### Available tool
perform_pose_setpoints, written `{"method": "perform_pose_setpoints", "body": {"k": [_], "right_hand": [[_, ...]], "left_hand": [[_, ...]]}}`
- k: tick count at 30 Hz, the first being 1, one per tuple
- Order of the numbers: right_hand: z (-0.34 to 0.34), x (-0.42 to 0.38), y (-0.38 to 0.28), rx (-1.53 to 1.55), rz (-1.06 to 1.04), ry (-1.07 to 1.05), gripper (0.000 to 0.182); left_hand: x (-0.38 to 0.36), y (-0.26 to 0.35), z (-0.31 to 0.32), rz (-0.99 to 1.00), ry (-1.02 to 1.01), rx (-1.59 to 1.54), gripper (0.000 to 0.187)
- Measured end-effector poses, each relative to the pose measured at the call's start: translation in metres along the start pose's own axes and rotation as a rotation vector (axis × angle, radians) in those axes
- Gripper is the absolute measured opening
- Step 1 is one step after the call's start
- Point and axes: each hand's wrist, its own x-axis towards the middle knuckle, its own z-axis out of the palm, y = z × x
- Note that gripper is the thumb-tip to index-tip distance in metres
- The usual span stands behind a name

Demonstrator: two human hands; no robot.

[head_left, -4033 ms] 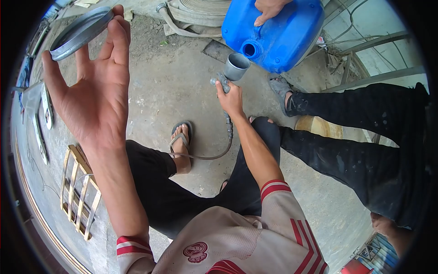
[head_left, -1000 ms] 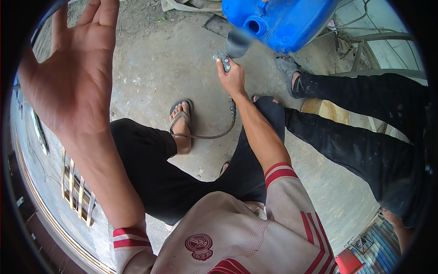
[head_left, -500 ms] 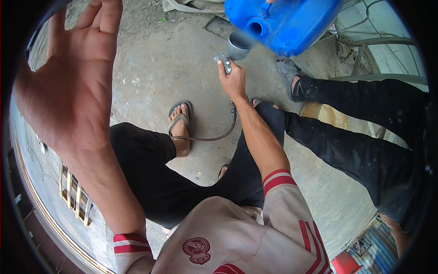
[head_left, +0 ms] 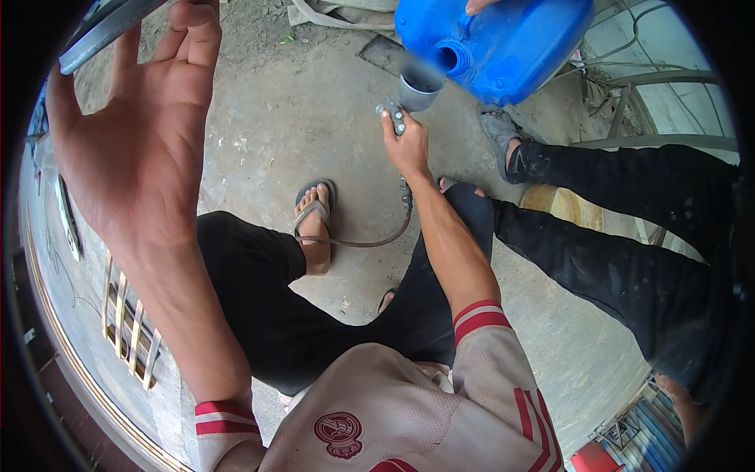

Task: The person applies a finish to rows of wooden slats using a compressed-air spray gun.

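Observation:
My right hand (head_left: 407,145) is closed on a silver spray gun (head_left: 393,116), its hose hanging below. The gun's open metal cup (head_left: 421,88) sits beside the mouth of a tilted blue jerrycan (head_left: 503,43), with a blurred patch between them. A co-worker's fingers (head_left: 476,6) are at the jerrycan's handle. My left hand (head_left: 141,149) is raised close to the camera, palm showing. Its thumb and some fingers meet a dark round thing with a metal rim (head_left: 106,43), cut off at the top left; some fingertips are hidden.
The co-worker's legs (head_left: 598,236) in dark trousers extend from the right. A hose (head_left: 377,242) curves past my sandalled foot (head_left: 314,220). A wooden slatted piece (head_left: 130,330) lies at left, a yellowish round object (head_left: 562,206) and metal frame at right, a red container (head_left: 596,458) at lower right.
The rimmed thing at my left hand shows more of itself, and that hand's fingers have bent. The cup, my right hand and the jerrycan appear slightly lower and further right.

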Motion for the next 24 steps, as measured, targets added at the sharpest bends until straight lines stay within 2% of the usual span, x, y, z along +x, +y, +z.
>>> {"method": "perform_pose_setpoints", "body": {"k": [4, 17, 24], "right_hand": [[0.002, 0.000, -0.001, 0.020, 0.022, -0.018, 0.027], [0.005, -0.001, -0.003, 0.005, 0.064, -0.023, 0.029], [0.011, -0.007, -0.003, 0.021, 0.056, 0.009, 0.026]], "left_hand": [[0.000, 0.002, 0.002, -0.002, 0.041, 0.026, 0.074], [0.004, 0.011, -0.003, -0.034, -0.030, -0.007, 0.076], [0.007, -0.014, 0.002, 0.039, 0.024, -0.025, 0.076]]}}
